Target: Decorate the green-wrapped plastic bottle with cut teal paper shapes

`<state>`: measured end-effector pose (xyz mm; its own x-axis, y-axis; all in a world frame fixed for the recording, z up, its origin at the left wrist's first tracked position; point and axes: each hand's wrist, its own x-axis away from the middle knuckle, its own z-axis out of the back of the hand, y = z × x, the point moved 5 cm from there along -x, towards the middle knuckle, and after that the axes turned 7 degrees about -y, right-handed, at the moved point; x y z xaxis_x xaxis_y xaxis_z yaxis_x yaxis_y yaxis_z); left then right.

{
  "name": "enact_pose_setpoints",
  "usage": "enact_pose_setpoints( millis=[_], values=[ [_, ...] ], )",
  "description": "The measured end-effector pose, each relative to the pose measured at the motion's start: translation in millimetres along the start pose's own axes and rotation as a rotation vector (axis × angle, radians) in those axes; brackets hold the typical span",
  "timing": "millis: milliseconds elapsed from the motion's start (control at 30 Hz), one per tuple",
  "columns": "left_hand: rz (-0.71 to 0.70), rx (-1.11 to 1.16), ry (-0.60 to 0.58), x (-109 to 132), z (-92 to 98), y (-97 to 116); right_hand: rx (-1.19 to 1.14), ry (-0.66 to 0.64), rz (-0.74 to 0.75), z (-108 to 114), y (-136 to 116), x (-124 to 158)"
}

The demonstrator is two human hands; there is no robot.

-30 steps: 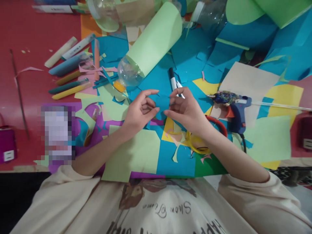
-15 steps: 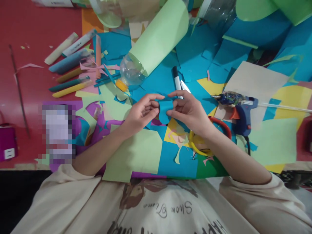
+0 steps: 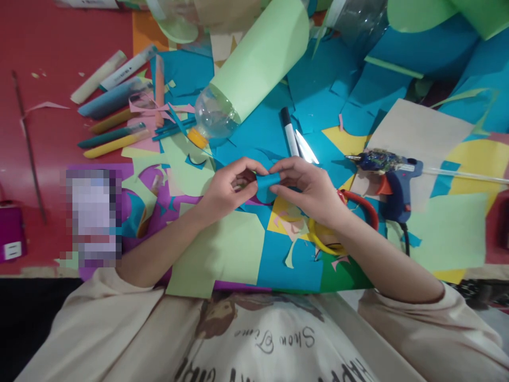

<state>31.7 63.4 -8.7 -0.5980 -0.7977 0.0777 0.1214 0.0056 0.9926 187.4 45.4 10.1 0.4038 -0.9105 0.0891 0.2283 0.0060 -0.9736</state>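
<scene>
Between my fingertips is a small piece of blue paper (image 3: 267, 185), its upper edge bent over. My left hand (image 3: 233, 185) pinches its left side between thumb and fingers. On the other side, my right hand (image 3: 302, 183) grips it with thumb and forefinger, the two forefingers nearly meeting at the top. Scissors with red and yellow handles (image 3: 324, 241) lie partly under my right wrist, their blades (image 3: 305, 147) showing beyond the hand. Beside the blades is a marker with a black cap (image 3: 289, 131).
A clear bottle (image 3: 217, 114) wrapped in light green paper lies beyond my hands. At right rests a blue glue gun (image 3: 397, 180) with its stick and cord. Several markers (image 3: 113, 101) are at left, near a blurred rectangular object (image 3: 94, 212). Paper sheets and scraps (image 3: 222, 249) cover the table.
The top of the blue paper has been bent over, so less of its face shows. My fingertips have drawn closer together and slightly lower.
</scene>
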Motion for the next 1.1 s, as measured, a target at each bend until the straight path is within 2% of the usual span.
enact_pose_setpoints(
  millis=[300,633,833,1100],
  values=[
    [-0.039,-0.004,0.067,-1,2.4,0,-0.118,-0.048,-0.028,2,2,3],
    [-0.009,-0.005,0.065,-2,-0.6,1,-0.018,0.033,-0.101,-1,8,-1],
    [-0.015,-0.009,0.083,-3,-1.7,5,-0.061,-0.019,-0.177,-3,11,-1],
    [0.001,-0.046,0.096,-2,-2.2,8,0.001,-0.058,-0.174,-5,3,-3]
  ],
)
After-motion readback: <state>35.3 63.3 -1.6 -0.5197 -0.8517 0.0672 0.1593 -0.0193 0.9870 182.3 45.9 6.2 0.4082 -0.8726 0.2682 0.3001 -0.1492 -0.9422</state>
